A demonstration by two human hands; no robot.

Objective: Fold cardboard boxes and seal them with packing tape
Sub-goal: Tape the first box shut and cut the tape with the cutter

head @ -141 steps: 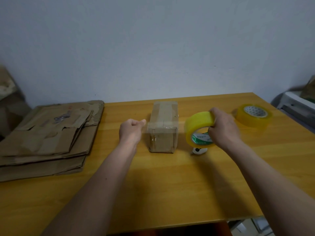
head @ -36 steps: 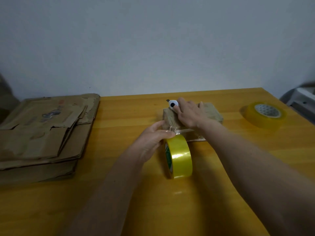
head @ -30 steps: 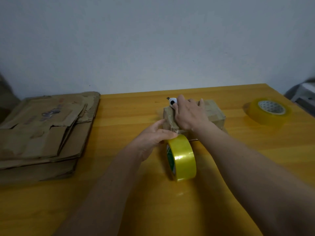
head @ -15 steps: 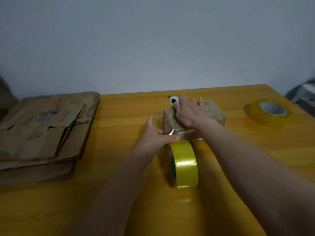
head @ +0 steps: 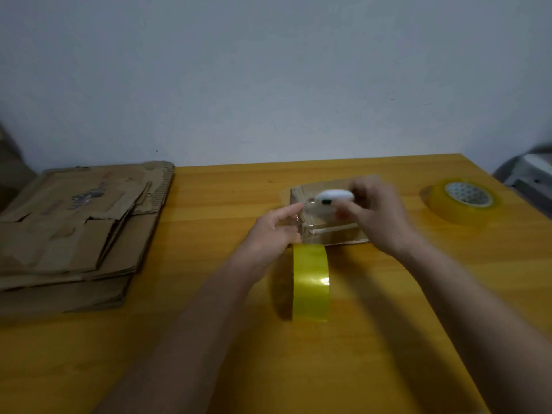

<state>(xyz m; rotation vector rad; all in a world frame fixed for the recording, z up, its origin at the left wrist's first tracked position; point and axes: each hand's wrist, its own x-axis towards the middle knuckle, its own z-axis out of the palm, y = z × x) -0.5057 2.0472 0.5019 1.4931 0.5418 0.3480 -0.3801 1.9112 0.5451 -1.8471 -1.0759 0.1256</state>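
Note:
A small taped cardboard box (head: 328,231) lies on the yellow wooden table (head: 209,339). My right hand (head: 379,216) grips a small white cutter (head: 334,197) above the box's left end, blurred by motion. My left hand (head: 271,234) is at the box's left side, index finger stretched out, pinching a strip of clear tape that runs up from the roll. A yellow tape roll (head: 310,282) stands on edge just in front of the box, below my left hand.
A stack of flattened cardboard boxes (head: 74,231) fills the table's left side. A second tape roll (head: 464,200) lies flat at the back right. Grey equipment (head: 534,177) sits beyond the table's right edge. A wall rises right behind the table.
My right hand lifted off the box top and brought the white cutter over to the tape strip at the box's left end. My left hand shifted slightly up along the box's side.

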